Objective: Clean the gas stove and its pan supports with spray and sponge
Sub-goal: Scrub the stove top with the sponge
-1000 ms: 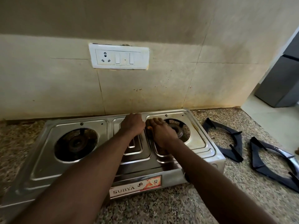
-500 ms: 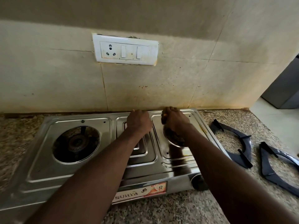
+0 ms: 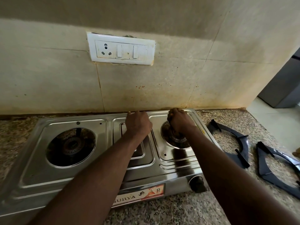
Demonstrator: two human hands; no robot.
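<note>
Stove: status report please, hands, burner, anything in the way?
Left hand curled on stove rear edge. Right hand curled over right burner, contents unclear. Pan supports off, on counter. Nothing in the way.

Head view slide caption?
Left hand and right hand at the gas stove; two pan supports set aside on counter.

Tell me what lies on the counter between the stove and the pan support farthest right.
The nearer pan support lies there, flat on the granite counter, left of the far pan support and right of the stove; head view.
</note>
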